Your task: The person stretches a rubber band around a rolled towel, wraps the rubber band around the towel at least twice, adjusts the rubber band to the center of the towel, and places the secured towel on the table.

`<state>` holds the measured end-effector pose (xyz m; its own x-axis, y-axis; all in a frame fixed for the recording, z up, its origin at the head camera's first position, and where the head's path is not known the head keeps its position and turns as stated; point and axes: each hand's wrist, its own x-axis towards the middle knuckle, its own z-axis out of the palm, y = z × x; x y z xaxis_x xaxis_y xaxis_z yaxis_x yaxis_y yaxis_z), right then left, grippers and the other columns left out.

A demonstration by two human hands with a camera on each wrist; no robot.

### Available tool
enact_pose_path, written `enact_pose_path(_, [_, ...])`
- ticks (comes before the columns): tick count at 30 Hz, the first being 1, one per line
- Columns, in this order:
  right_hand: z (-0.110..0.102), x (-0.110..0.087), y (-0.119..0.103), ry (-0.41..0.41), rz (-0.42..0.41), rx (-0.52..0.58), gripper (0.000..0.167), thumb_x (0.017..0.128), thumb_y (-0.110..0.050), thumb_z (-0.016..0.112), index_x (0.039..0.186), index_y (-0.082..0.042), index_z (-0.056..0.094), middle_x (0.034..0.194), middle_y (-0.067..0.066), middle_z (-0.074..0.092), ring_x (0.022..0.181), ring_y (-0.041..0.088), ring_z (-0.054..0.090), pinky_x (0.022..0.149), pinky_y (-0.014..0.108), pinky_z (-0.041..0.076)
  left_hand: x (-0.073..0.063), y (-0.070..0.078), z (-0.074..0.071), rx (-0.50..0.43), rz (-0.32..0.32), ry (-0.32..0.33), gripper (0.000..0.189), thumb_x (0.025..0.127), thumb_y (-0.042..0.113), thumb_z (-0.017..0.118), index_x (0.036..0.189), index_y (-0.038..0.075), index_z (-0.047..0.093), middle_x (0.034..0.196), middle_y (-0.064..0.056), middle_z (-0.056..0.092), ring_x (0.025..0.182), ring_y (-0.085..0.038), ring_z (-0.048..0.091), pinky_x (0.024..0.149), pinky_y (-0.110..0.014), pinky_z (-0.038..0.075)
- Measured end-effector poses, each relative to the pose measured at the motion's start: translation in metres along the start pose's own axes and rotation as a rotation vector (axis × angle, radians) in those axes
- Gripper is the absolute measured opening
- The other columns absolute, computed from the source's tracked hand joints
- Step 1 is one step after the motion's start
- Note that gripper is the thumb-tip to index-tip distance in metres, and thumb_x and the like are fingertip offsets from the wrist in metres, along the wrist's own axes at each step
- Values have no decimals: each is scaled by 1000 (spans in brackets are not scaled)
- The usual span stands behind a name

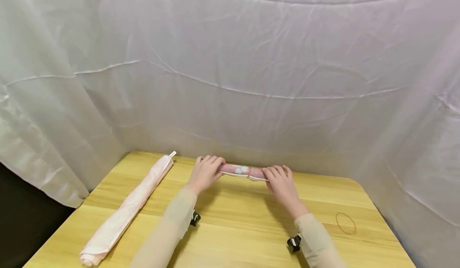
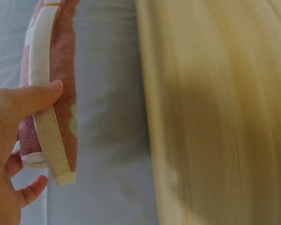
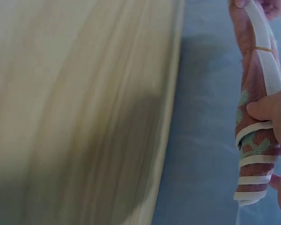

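Observation:
A rolled pink towel [image 1: 237, 169] with white edging and pale blue-green patches is held up over the far part of the table. A thin rubber band [image 3: 263, 48] circles it near its middle. My left hand [image 1: 207, 173] grips one end, the thumb lying across the white edge in the left wrist view. Toward the other end, my right hand [image 1: 281, 184] holds the roll between thumb and fingers. White-edged layers show at that end in the right wrist view. Part of the roll is hidden under both hands.
On the left of the wooden table [image 1: 230, 236] lies a long, pale pink rolled cloth [image 1: 127, 212] with a white tag. A loose rubber band [image 1: 345, 223] rests at the right. Pale curtains [image 1: 251, 60] hang behind the table's far edge.

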<state>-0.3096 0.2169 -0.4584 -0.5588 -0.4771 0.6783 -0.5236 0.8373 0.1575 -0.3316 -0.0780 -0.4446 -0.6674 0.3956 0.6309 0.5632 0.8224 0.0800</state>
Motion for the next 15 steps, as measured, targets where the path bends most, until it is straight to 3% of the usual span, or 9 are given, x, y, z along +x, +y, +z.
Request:
enact_pose_path(7, [10,5,11,-92,-11,-26,42,77,-10,79,116,-13,64,109,4,70,107,29,59,99,61,41,6,-6,12,36,72,-83,27,85,32,73,105,18,61,101,0,70,93,-22,64,87,-45,46])
enact_pose_path(15, [24,12,17,-249,83,52,37,82,-8,72,118,-16,63,112,3,70,109,29,59,96,59,42,11,-15,32,95,91,-188,21,89,32,68,106,25,59,101,5,70,91,-18,64,77,-36,42])
